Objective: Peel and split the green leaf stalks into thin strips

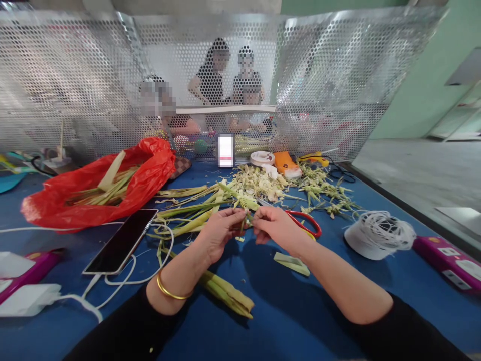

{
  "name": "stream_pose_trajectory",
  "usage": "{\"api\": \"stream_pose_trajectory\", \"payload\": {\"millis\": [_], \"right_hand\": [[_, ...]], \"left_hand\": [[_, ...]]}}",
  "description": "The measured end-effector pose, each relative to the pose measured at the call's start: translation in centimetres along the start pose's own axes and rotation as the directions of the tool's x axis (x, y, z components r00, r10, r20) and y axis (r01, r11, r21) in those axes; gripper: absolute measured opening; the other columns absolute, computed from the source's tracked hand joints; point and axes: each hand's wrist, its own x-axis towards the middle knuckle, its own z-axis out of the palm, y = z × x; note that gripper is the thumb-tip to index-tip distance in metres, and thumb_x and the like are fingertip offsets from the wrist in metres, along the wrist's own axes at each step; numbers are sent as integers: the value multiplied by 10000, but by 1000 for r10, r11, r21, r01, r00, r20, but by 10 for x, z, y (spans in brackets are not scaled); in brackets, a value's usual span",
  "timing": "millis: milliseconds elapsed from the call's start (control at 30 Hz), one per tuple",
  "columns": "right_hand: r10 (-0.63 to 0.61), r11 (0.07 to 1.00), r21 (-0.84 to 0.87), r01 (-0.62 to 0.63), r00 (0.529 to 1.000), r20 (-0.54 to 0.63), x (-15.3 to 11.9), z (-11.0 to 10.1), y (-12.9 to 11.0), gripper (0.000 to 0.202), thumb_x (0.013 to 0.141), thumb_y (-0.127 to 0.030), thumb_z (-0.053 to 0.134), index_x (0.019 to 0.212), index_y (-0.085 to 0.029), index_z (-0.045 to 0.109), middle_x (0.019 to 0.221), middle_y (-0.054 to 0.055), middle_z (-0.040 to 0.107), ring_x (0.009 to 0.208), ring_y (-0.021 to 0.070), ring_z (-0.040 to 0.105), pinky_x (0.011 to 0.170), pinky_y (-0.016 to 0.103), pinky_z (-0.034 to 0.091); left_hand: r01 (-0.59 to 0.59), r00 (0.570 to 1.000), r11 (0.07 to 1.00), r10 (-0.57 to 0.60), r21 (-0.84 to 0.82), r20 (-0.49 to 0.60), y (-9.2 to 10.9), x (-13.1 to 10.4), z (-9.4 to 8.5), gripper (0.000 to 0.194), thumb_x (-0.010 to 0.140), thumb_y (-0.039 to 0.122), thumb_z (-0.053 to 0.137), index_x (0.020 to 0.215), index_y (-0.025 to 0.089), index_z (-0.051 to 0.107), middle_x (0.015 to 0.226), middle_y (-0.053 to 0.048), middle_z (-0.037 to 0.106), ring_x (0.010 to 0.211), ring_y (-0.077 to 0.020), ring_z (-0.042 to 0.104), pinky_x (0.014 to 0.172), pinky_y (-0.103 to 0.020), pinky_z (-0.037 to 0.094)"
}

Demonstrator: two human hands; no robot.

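Up at twelve o'clock, the left hand [225,228] pinches a small green leaf strip [247,219]; the right hand [271,225] is curled close by, though I can't tell whether it grips. The strip looks light, pliable and easily torn, best held near its firmer ribs. Red-handled scissors [317,229] lie at three o'clock from it.
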Motion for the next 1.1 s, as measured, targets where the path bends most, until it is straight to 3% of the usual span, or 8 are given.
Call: {"api": "stream_pose_trajectory", "payload": {"millis": [133, 367, 533, 667, 800, 900, 1100], "right_hand": [[-20, 998, -59, 20, 1000, -3, 1, 2, 3, 180, 777, -83, 533, 630, -181, 500, 529, -49, 582, 426, 87, 581, 465, 191, 477], [-8, 1000, -8, 9, 997, 79, 0, 1, 7, 166, 783, -116, 522, 628, -172, 496, 526, -43, 576, 419, 85, 577, 465, 200, 482], [-182, 963, -208, 172, 983, -29, 3, 4, 14, 152, 768, -270, 607, 661, -192, 535, 565, -32, 599, 491, 127, 618, 488, 227, 470], [-299, 916, -304, 263, 951, -77, 3, 2, 14, 231, 816, -308, 539, 610, -204, 527, 497, -31, 573, 475, 128, 577, 496, 236, 448], [-309, 897, -373, 238, 940, -143, 4, -2, 14, 212, 808, -257, 524, 604, -203, 505, 520, -34, 580, 484, 130, 607, 511, 232, 442], [-333, 870, -434, 232, 927, -171, 4, -3, 15, 208, 803, -249, 518, 601, -206, 495, 503, -39, 571, 473, 135, 613, 494, 229, 420], [-218, 924, -339, 179, 973, -79, 6, -1, 17, 182, 778, -227, 505, 597, -209, 499, 519, -24, 593, 473, 157, 630, 457, 232, 421]], "left_hand": [[-30, 999, 997, 33, 73, -37, -3, 0, 2, 274, 613, 366, 770, 677, 140, 628, 591, 16, 579, 555, -94, 519, 574, -232, 407], [-272, 938, 914, 321, 302, -128, -7, 3, 6, 243, 606, 294, 739, 524, 141, 569, 474, 47, 501, 477, -72, 412, 498, -219, 314], [-171, 973, 946, 205, 274, -102, -5, 5, 1, 241, 609, 337, 740, 577, 140, 606, 509, 15, 567, 481, -95, 478, 524, -238, 363], [-120, 989, 962, 139, 244, -59, -3, 4, -1, 272, 589, 364, 766, 585, 139, 613, 530, 0, 589, 509, -113, 537, 553, -247, 405], [-65, 996, 980, 75, 189, -48, -5, 5, 0, 338, 510, 389, 818, 560, 141, 594, 535, 24, 560, 505, -103, 540, 579, -254, 437], [-86, 994, 977, 99, 196, -56, -7, 6, 0, 345, 515, 389, 811, 544, 144, 570, 511, 29, 542, 487, -97, 526, 561, -245, 418], [-156, 979, 956, 182, 250, -87, -6, 7, 0, 282, 561, 360, 785, 557, 136, 615, 522, 3, 582, 507, -101, 513, 555, -238, 401]]}}
